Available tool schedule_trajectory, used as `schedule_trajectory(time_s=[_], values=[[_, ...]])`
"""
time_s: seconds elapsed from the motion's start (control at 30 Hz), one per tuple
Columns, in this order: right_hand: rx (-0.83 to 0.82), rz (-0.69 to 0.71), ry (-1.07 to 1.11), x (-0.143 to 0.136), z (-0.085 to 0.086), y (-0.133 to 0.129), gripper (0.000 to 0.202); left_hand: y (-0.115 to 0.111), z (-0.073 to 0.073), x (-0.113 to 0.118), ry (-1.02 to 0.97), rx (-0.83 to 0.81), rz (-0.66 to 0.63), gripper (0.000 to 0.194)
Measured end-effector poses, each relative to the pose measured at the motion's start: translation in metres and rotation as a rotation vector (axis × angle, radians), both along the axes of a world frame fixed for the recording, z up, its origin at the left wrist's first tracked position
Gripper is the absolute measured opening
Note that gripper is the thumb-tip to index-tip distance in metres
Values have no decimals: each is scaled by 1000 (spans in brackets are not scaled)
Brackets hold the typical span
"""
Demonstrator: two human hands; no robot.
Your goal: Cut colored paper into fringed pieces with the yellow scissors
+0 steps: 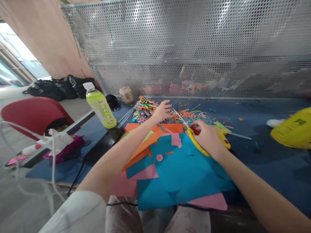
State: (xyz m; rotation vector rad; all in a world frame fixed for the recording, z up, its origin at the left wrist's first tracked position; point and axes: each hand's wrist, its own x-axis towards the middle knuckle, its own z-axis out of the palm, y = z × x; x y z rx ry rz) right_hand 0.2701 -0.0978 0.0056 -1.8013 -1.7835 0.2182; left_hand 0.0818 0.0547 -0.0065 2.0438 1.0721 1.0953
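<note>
My right hand [206, 136] is wrapped round the handles of a pair of scissors [181, 117], red and yellow at the grip, with the blades pointing away to the left. My left hand [162, 111] reaches forward near the blade tips, fingers curved and apart; a tiny pink sliver shows by its fingertips, and I cannot tell whether they touch it. Beside it rises a cone-shaped pile of small coloured paper pieces [143, 110]. Blue paper sheets [179, 171] lie in front of me, with pink and orange paper [141, 147] around them and a small pink paper disc [159, 158] on top.
Paper scraps [189, 114] litter the table behind the scissors. A yellow glue gun [223, 137] with a clear stick lies under my right hand. Left stand a green drink bottle [100, 105] and a tissue box [64, 149]; a yellow container [293, 129] is right. Perforated metal [170, 48] walls the back.
</note>
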Motion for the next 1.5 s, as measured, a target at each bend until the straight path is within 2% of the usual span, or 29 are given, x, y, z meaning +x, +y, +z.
schedule_trajectory(time_s=[0.07, 0.1, 0.2, 0.27, 0.33, 0.4, 0.47, 0.6, 0.73, 0.8, 0.87, 1.03, 1.1, 1.2, 1.4, 1.5], values=[[-4, 9, 2, 0, -2, 0, 22, -6, 3, -6, 57, -12, -3, 71], [-8, 17, 2, 0, -3, 1, 22, -11, 4, -14, 87, -6, -3, 67], [-28, 46, 1, -1, -8, 2, 22, -27, 9, -47, 175, 4, -5, 38], [-40, 61, -4, -3, -11, 1, 22, -39, 13, -72, 339, -23, -26, 30], [-53, 66, -16, -7, -13, 0, 23, -53, 17, -94, 434, -60, -26, 31], [-69, 66, -31, -10, -13, -1, 24, -66, 22, -108, 649, -136, -30, 43], [-90, 70, -46, -13, -13, -3, 24, -80, 23, -115, 753, -197, -41, 57], [-127, 71, -66, -16, -15, -3, 21, -99, 15, -115, 761, -199, -45, 76], [-152, 71, -66, -15, -17, -1, 23, -102, 0, -111, 642, -274, -78, 70], [-161, 78, -59, -14, -18, 0, 25, -102, -3, -111, 589, -322, -90, 68], [-172, 89, -54, -14, -18, 0, 26, -103, -2, -112, 577, -316, -85, 65], [-191, 100, -59, -15, -19, 0, 25, -103, 7, -119, 652, -156, 27, 64], [-200, 99, -59, -16, -20, 0, 24, -101, 7, -125, 650, -114, 26, 56], [-181, 93, -65, -16, -21, -1, 24, -98, 6, -131, 597, -56, -2, 44], [-160, 100, -87, -17, -19, -4, 24, -107, 11, -120, 680, -73, -147, 66], [-143, 102, -84, -18, -18, -5, 23, -108, 12, -118, 751, -3, -213, 60]])
